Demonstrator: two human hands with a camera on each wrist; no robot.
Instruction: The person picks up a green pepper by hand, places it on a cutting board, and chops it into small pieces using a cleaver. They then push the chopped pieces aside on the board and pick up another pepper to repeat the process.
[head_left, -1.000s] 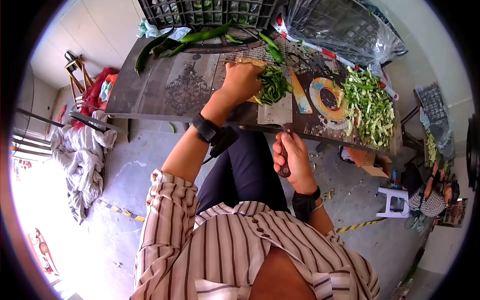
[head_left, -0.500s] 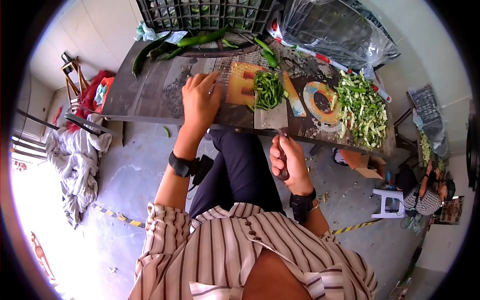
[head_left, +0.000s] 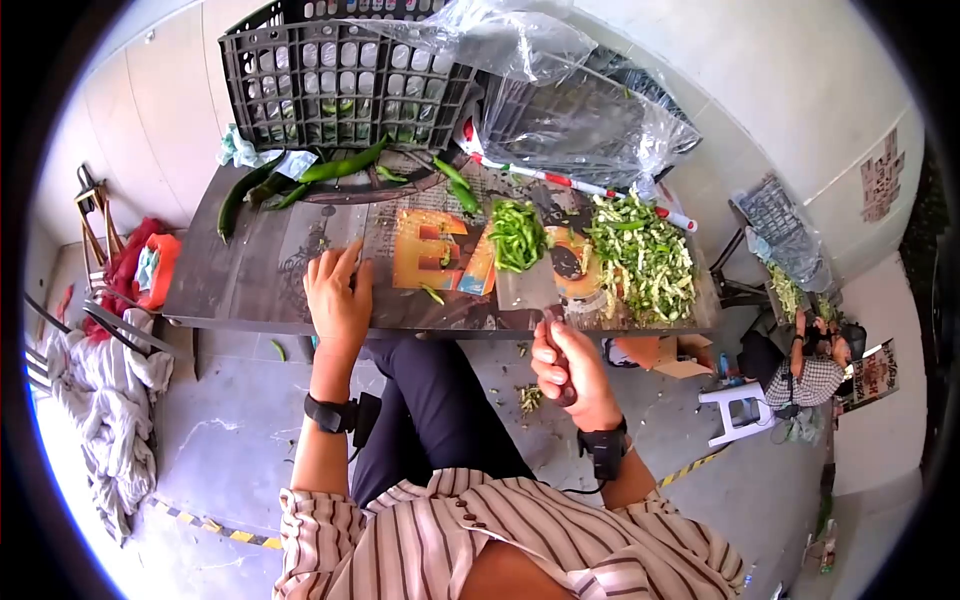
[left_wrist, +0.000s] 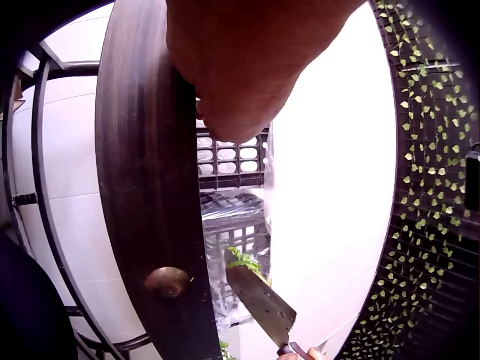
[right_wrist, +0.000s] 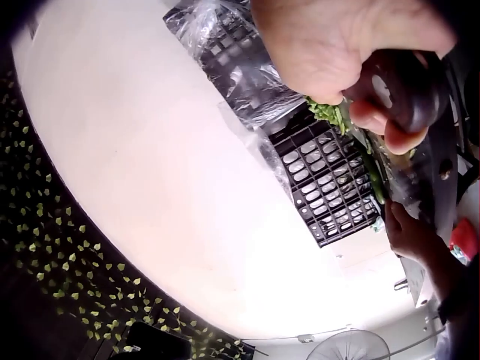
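My right hand (head_left: 575, 370) grips the dark wooden handle of a cleaver (head_left: 528, 288). A heap of sliced green pepper (head_left: 517, 236) lies on its wide blade. In the left wrist view the cleaver blade (left_wrist: 259, 304) is tilted, with some green slices at its far end. My left hand (head_left: 338, 297) holds nothing, its fingers loosely extended at the table's front edge, left of the painted letters. To the right of the blade is a broad pile of chopped green pepper (head_left: 645, 262). Several whole green peppers (head_left: 343, 165) lie at the table's back left.
A black plastic crate (head_left: 340, 85) stands behind the table (head_left: 260, 290), beside a second crate covered by clear plastic (head_left: 590, 120). A red-and-white tube (head_left: 560, 180) runs along the back edge. Another person (head_left: 805, 370) sits at the far right near a white stool (head_left: 735, 410).
My left hand left the sliced pepper and moved left to the table's front edge. The cleaver, carrying the slices, shifted right across the painted letters toward the chopped pile. The head view turned rightward.
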